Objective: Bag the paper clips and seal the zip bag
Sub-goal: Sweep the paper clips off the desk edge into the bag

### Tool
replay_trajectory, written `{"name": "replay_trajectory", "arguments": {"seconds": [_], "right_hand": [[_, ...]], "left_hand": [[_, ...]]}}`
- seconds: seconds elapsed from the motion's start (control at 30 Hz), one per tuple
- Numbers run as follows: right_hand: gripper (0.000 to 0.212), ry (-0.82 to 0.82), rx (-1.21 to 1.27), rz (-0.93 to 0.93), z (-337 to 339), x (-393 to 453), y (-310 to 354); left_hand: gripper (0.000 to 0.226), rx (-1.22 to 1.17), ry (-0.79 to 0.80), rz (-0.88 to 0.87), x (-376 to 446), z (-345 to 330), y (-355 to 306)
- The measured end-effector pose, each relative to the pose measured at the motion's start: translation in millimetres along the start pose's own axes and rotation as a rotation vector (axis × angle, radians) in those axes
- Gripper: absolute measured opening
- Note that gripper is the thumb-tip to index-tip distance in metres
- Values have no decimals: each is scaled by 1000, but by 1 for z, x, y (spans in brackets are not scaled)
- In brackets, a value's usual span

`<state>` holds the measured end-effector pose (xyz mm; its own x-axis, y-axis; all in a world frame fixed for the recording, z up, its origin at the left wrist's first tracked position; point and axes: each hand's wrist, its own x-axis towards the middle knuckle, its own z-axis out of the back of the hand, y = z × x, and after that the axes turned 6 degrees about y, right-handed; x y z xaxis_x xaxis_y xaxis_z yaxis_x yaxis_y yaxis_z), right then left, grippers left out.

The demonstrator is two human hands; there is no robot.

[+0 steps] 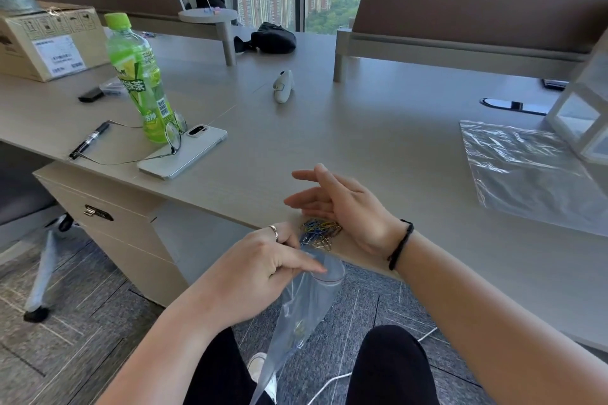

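Observation:
A small heap of coloured paper clips [319, 231] lies at the very front edge of the desk [378, 128]. Just below that edge hangs a clear zip bag [306, 302] with a red seal line, its mouth held open under the clips. My left hand [263, 266] pinches the bag's rim. My right hand [342, 207] rests on the desk behind the clips, fingers spread and cupped beside the heap, holding nothing.
A second clear plastic bag [526, 171] lies at the right beside a white box frame [582, 112]. At the left stand a green bottle [139, 76], a white phone [184, 151], glasses, a pen [88, 140] and a cardboard box [49, 39]. A white controller [283, 85] lies mid-desk. A person sits at the far side.

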<state>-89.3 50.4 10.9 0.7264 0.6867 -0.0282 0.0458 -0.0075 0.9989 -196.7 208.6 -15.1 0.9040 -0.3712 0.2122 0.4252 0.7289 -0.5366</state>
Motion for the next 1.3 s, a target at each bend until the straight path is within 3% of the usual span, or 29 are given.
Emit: {"name": "replay_trajectory", "arguments": {"seconds": [0.67,0.93,1.1,1.3], "right_hand": [[57,-16,114,-46,-29,-3,-4],[54,3,143,-110,-26,-13,6],[53,-76,93,-94,-20,-13,7],[50,52,-11,-124,-20,-18,9]], "left_hand": [[32,13,-27,-36,1,2,-3],[34,-4,-25,-29,1,4,-4],[37,-4,-13,-29,1,4,-3],[35,-16,-29,-37,0,5,-2]]}}
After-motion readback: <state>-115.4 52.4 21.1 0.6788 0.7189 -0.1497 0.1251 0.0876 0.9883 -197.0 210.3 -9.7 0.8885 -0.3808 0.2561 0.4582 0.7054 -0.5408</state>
